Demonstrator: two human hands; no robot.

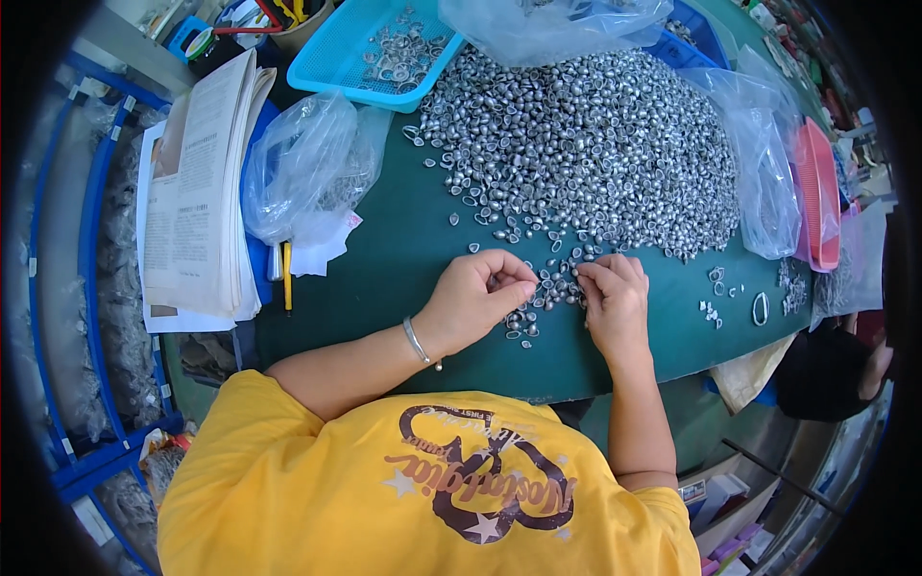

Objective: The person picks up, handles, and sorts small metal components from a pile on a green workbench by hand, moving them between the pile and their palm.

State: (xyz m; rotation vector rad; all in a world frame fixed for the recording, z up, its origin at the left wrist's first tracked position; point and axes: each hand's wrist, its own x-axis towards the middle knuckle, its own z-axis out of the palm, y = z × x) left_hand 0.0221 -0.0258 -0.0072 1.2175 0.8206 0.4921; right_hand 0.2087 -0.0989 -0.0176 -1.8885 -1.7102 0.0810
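Observation:
A large heap of small silvery, drop-shaped metal pieces (586, 144) covers the far middle of the green table (403, 230). Some of these lie in a loose cluster (550, 286) between my hands at the heap's near edge. My left hand (480, 300), a silver bangle (415, 341) on its wrist, is closed with curled fingers left of that cluster. On the other side my right hand (616, 300) pinches its fingertips together among the pieces. Whatever either hand holds is too small or too hidden to make out.
A blue plastic basket (303, 67) with metal parts stands far left, near a plastic bag (298, 173) and stacked papers (197, 192). Another bag (759, 163) and a pink basket (818, 192) edge the right. An oval ring (761, 308) lies near right.

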